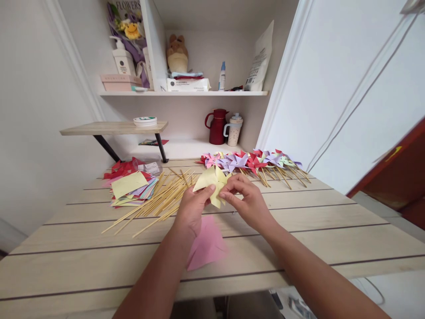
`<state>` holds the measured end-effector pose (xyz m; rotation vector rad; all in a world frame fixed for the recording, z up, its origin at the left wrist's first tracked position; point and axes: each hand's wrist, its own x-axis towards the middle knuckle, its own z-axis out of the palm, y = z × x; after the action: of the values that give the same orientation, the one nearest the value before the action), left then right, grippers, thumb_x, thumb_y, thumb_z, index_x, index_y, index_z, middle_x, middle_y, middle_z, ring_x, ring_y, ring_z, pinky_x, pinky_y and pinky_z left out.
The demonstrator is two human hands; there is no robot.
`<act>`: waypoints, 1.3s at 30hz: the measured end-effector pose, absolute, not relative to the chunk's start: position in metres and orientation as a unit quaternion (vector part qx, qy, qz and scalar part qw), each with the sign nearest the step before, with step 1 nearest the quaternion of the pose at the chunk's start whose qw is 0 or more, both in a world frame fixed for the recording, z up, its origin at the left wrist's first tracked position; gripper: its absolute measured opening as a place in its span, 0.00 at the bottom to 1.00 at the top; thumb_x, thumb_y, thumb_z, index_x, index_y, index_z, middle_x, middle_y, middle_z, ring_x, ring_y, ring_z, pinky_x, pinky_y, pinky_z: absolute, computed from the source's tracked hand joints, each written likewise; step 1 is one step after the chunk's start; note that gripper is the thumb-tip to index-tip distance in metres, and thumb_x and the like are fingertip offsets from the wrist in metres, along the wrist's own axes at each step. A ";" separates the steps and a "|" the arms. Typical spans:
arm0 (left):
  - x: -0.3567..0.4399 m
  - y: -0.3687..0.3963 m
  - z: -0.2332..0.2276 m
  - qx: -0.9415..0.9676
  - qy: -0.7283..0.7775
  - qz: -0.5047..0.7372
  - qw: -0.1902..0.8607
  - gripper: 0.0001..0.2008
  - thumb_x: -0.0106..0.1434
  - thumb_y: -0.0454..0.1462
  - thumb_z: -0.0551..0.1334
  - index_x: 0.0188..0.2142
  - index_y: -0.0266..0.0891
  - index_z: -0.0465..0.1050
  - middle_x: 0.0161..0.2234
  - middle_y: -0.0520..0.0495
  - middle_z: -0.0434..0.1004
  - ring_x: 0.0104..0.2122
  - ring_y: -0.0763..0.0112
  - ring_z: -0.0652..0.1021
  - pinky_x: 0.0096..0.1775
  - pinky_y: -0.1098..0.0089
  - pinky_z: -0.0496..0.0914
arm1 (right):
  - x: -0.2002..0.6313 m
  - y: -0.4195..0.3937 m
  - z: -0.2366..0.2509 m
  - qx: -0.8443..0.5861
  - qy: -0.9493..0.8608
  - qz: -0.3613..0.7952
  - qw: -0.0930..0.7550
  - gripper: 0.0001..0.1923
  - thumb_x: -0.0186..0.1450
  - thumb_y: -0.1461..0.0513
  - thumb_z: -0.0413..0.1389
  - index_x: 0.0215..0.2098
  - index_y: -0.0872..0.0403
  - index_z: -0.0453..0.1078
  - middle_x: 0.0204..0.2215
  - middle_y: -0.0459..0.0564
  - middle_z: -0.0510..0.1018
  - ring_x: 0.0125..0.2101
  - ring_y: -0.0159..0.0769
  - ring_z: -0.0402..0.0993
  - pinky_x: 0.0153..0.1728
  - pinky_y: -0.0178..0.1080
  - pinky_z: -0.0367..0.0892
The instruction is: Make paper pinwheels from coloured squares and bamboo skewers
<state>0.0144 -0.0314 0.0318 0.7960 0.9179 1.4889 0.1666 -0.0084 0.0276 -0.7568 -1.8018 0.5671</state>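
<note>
The left hand [192, 208] and right hand [249, 200] grip one yellow paper [207, 178] between their fingers [207, 193], above the table [315, 230]. One pink sheet [206, 246] lies nearer; beyond lie one paper stack [129, 184], numerous sticks [162, 199] and numerous overlapping pinwheels [236, 162].

The yellow paper [206, 177] is pale and thin, partly formed into a pinwheel shape; one tip points upward, another downward, and a broad wing extends to the left; it is raised above the table [332, 217]; the left hand's [192, 208] thumb lies on its face near the middle; the right hand's [249, 199] fingers [228, 196] pinch its right side.
</note>
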 end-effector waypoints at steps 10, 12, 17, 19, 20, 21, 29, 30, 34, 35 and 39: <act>0.013 -0.028 0.026 0.345 0.383 0.632 0.580 0.19 0.52 0.37 0.73 0.44 0.35 0.77 0.43 0.40 0.82 0.41 0.62 0.80 0.45 0.63 0.73 | 0.166 -0.007 0.025 -0.309 -0.761 0.237 0.519 0.05 0.64 0.61 0.62 0.30 0.52 0.74 0.32 0.48 0.70 0.33 0.35 0.69 0.31 0.37 0.67; 0.012 -0.026 0.025 0.344 0.386 0.629 0.581 0.20 0.52 0.37 0.73 0.44 0.35 0.77 0.44 0.38 0.82 0.42 0.61 0.80 0.47 0.61 0.73 | 0.166 -0.007 0.025 -0.307 -0.767 0.236 0.511 0.06 0.64 0.61 0.62 0.29 0.53 0.74 0.31 0.47 0.70 0.32 0.34 0.68 0.31 0.37 0.67; 0.012 -0.027 0.023 0.352 0.386 0.625 0.580 0.20 0.52 0.37 0.72 0.45 0.34 0.77 0.44 0.37 0.81 0.43 0.58 0.80 0.48 0.60 0.72 | 0.165 -0.008 0.026 -0.308 -0.777 0.235 0.497 0.06 0.64 0.62 0.62 0.29 0.53 0.74 0.30 0.47 0.69 0.31 0.34 0.67 0.31 0.37 0.66; 0.012 -0.027 0.024 0.351 0.384 0.626 0.581 0.20 0.52 0.37 0.73 0.45 0.34 0.77 0.44 0.37 0.82 0.43 0.59 0.80 0.47 0.60 0.72 | 0.165 -0.008 0.026 -0.309 -0.778 0.234 0.495 0.06 0.64 0.62 0.62 0.29 0.53 0.74 0.30 0.46 0.69 0.31 0.33 0.67 0.32 0.37 0.66; 0.012 -0.028 0.025 0.349 0.382 0.626 0.583 0.21 0.52 0.37 0.73 0.45 0.34 0.77 0.44 0.37 0.82 0.43 0.59 0.80 0.47 0.61 0.73 | 0.165 -0.008 0.026 -0.309 -0.777 0.233 0.496 0.06 0.64 0.62 0.62 0.28 0.53 0.74 0.29 0.46 0.69 0.31 0.33 0.67 0.31 0.37 0.66; 0.013 -0.028 0.025 0.348 0.381 0.626 0.585 0.21 0.51 0.37 0.73 0.45 0.35 0.77 0.44 0.38 0.82 0.43 0.59 0.80 0.47 0.61 0.73 | 0.165 -0.008 0.026 -0.310 -0.777 0.231 0.496 0.07 0.64 0.62 0.62 0.28 0.53 0.73 0.29 0.46 0.69 0.31 0.33 0.67 0.31 0.37 0.66; 0.013 -0.029 0.026 0.350 0.380 0.627 0.583 0.21 0.51 0.37 0.73 0.45 0.35 0.78 0.44 0.39 0.82 0.42 0.62 0.80 0.46 0.63 0.72 | 0.165 -0.008 0.025 -0.311 -0.778 0.232 0.495 0.07 0.64 0.62 0.62 0.28 0.53 0.73 0.29 0.46 0.69 0.30 0.33 0.67 0.31 0.37 0.66; 0.013 -0.029 0.026 0.349 0.383 0.626 0.582 0.20 0.51 0.37 0.73 0.44 0.35 0.78 0.44 0.39 0.82 0.42 0.62 0.80 0.46 0.63 0.72 | 0.165 -0.008 0.025 -0.310 -0.776 0.233 0.498 0.06 0.64 0.62 0.62 0.29 0.52 0.73 0.30 0.46 0.69 0.31 0.34 0.67 0.31 0.37 0.66; 0.013 -0.029 0.027 0.349 0.407 0.621 0.572 0.20 0.51 0.38 0.73 0.44 0.35 0.78 0.43 0.40 0.82 0.41 0.63 0.80 0.45 0.64 0.72 | 0.165 -0.007 0.024 -0.306 -0.764 0.215 0.526 0.01 0.65 0.62 0.60 0.35 0.51 0.75 0.33 0.48 0.72 0.34 0.35 0.69 0.32 0.38 0.66; 0.012 -0.029 0.026 0.350 0.409 0.620 0.571 0.20 0.52 0.37 0.73 0.45 0.36 0.78 0.43 0.39 0.82 0.41 0.63 0.80 0.45 0.64 0.72 | 0.166 -0.006 0.024 -0.308 -0.759 0.205 0.536 0.02 0.65 0.61 0.60 0.37 0.50 0.75 0.34 0.48 0.73 0.34 0.36 0.69 0.32 0.38 0.66; 0.013 -0.029 0.027 0.351 0.391 0.626 0.576 0.21 0.52 0.37 0.72 0.46 0.36 0.77 0.46 0.38 0.81 0.43 0.61 0.80 0.47 0.61 0.72 | 0.169 -0.004 0.022 -0.323 -0.730 0.192 0.571 0.06 0.66 0.61 0.60 0.42 0.49 0.74 0.36 0.48 0.71 0.35 0.35 0.68 0.33 0.38 0.66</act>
<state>0.0127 -0.0290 0.0266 0.8223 0.9157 1.4648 0.1689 -0.0038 0.0223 -0.7582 -1.7116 0.4509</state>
